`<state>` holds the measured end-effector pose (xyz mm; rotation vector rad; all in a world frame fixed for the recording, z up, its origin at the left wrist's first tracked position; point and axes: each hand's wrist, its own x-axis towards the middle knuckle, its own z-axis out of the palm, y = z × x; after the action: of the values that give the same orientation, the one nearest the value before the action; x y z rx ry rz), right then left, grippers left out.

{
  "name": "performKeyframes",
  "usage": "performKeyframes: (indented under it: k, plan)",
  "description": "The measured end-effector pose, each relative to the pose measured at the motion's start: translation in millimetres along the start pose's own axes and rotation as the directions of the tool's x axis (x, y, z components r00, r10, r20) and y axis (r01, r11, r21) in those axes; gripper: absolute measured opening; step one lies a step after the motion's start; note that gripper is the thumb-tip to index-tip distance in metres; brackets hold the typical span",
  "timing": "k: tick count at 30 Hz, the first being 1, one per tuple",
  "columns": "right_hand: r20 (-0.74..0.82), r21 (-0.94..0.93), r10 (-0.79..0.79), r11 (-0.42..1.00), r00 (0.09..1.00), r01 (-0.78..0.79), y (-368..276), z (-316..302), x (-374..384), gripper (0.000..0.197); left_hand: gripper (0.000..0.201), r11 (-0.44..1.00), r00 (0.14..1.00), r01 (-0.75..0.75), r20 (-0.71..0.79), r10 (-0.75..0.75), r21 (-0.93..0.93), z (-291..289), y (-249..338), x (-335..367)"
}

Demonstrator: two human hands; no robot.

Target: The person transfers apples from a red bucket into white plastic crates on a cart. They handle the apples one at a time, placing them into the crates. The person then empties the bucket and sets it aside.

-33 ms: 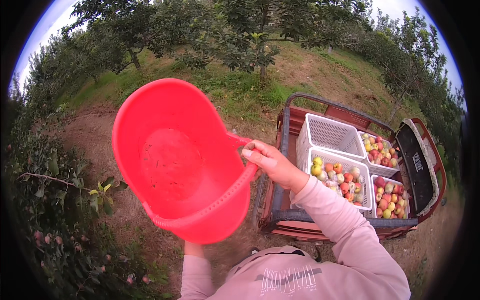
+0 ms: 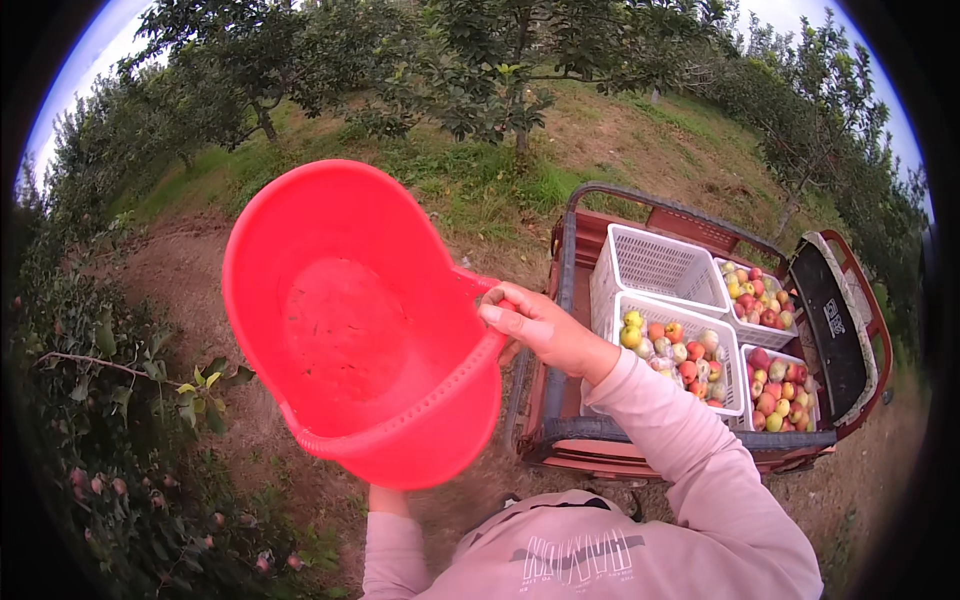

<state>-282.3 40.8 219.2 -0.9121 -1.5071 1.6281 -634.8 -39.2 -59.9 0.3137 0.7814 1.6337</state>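
Observation:
A large red plastic bucket (image 2: 345, 310) is held up tilted, its wide mouth turned toward me. Its inside is bare apart from dark specks of dirt on the bottom. My right hand (image 2: 530, 325) is closed round the ridged handle, at its end by the bucket's right rim, with the thumb on top. Below the bucket only the wrist of my left hand (image 2: 388, 500) shows. The bucket hides the fingers of that hand.
To the right stands a red cart (image 2: 570, 270) with padded rails. Its bed carries a white crate (image 2: 665, 265) without fruit and several crates of apples (image 2: 690, 365), some bagged. Fruit-laden branches (image 2: 120, 485) reach in at left; trees (image 2: 520, 90) stand beyond.

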Motion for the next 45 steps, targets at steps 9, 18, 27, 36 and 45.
performKeyframes:
  k: [9, 18, 27, 36, 45]
  plan:
    - [0.289, -0.162, -0.013, 0.985, 0.957, 0.062, -4.4, -0.5, -37.8, 0.089, 0.075, 0.935, 0.982, -0.182, 0.016, 0.186, 0.303, 4.8, 58.8, -41.8]
    - [0.262, 0.475, 0.033, 0.865, 0.964, -0.159, -7.6, 23.3, -66.6, 0.099, 0.095, 0.987, 0.983, 0.162, 0.088, -0.161, -0.005, 60.5, 77.0, -54.0]
    - [-0.01, 0.416, -0.031, 0.909, 0.999, 0.033, 5.3, 23.8, -91.4, 0.107, 0.077, 0.942, 0.959, 0.11, 0.215, -0.184, 0.316, 120.0, 40.6, -17.4]
    - [-0.341, 0.188, 0.099, 0.982, 0.935, -0.035, 45.3, -35.2, -119.8, 0.11, 0.068, 0.907, 0.915, 0.235, 0.237, -0.328, 0.349, 139.7, -52.0, 30.9]
    - [-0.505, -0.265, 0.099, 0.927, 0.858, -0.264, 62.5, -75.3, -158.2, 0.079, 0.072, 0.9, 0.917, 0.248, 0.213, -0.337, 0.36, 158.3, -103.2, 28.0]
